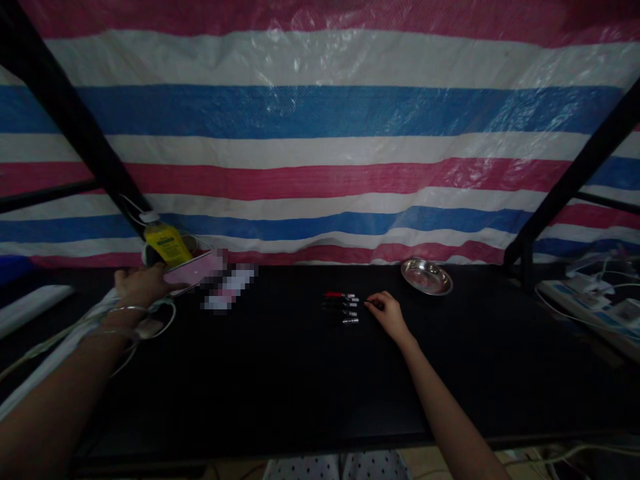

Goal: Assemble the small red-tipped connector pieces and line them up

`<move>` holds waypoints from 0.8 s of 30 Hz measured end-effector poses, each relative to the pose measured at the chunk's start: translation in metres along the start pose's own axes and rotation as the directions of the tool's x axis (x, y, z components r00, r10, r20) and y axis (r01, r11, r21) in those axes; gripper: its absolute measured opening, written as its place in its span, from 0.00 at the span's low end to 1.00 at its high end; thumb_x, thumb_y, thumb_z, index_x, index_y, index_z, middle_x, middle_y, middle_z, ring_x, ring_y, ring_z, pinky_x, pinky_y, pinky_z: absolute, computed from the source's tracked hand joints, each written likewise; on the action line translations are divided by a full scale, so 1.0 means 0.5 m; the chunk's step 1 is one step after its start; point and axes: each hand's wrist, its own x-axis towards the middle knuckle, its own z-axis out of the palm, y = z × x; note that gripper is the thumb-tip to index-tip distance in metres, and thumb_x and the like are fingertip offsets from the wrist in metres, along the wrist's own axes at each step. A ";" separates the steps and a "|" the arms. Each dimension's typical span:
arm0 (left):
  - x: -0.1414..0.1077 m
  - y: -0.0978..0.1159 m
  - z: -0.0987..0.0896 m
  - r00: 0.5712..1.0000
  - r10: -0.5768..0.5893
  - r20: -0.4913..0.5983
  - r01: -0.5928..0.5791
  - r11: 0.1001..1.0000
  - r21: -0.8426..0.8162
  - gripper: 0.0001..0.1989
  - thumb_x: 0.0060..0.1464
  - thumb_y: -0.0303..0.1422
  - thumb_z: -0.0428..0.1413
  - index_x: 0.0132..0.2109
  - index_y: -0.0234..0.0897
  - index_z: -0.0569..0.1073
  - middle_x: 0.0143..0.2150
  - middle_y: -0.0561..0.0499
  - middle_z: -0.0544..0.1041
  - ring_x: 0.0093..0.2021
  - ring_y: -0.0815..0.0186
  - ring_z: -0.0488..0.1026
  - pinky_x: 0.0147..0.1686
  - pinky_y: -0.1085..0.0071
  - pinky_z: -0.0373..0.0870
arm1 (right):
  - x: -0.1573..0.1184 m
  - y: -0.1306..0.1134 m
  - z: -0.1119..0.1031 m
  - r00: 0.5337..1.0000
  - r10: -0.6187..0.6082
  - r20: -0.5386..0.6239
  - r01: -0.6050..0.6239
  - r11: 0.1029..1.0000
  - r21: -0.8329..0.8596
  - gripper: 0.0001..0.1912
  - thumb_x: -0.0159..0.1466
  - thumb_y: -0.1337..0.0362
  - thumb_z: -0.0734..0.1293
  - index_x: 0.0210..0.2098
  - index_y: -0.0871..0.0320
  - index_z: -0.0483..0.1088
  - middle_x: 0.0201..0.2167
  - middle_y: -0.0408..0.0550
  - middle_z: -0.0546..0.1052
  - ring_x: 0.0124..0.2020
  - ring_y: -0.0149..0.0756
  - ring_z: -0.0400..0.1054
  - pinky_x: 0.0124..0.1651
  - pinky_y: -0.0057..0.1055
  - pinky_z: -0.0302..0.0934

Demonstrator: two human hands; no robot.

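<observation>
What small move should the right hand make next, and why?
Probably a short shift left to the row of pen-like items: the right hand is close beside them, seemingly not touching, while the left hand appears busy holding the pink flat object.

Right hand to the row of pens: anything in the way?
Nothing visible: just a narrow gap of black tabletop between the right hand and the pens. The metal dish sits farther back, to the right, off that line.
</observation>
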 end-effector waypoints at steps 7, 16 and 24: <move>-0.115 0.156 -0.039 0.928 0.067 -0.366 -0.105 0.991 -0.084 0.39 0.53 0.58 0.40 0.58 0.29 0.58 0.58 0.35 0.60 0.55 0.47 0.57 0.49 0.53 0.55 | 0.000 -0.003 0.000 1.000 -0.001 0.001 0.001 1.000 -0.012 0.13 0.57 0.54 0.65 0.30 0.58 0.73 0.27 0.46 0.68 0.25 0.33 0.62 0.29 0.31 0.60; -0.319 0.427 0.005 0.662 0.750 -0.019 -0.571 0.488 -0.660 0.10 0.50 0.42 0.57 0.38 0.44 0.75 0.43 0.51 0.71 0.46 0.60 0.67 0.46 0.61 0.60 | -0.001 -0.002 -0.001 0.999 -0.037 0.021 0.037 0.999 -0.029 0.08 0.57 0.63 0.65 0.33 0.58 0.74 0.31 0.48 0.70 0.30 0.35 0.66 0.34 0.33 0.63; -0.352 0.487 0.033 0.647 0.754 0.111 -0.474 0.512 -0.716 0.06 0.49 0.38 0.59 0.36 0.45 0.76 0.40 0.52 0.71 0.45 0.60 0.67 0.45 0.61 0.56 | -0.001 -0.001 0.003 0.998 -0.070 0.003 0.070 0.994 -0.082 0.07 0.56 0.65 0.65 0.33 0.57 0.74 0.32 0.48 0.69 0.35 0.37 0.65 0.39 0.35 0.63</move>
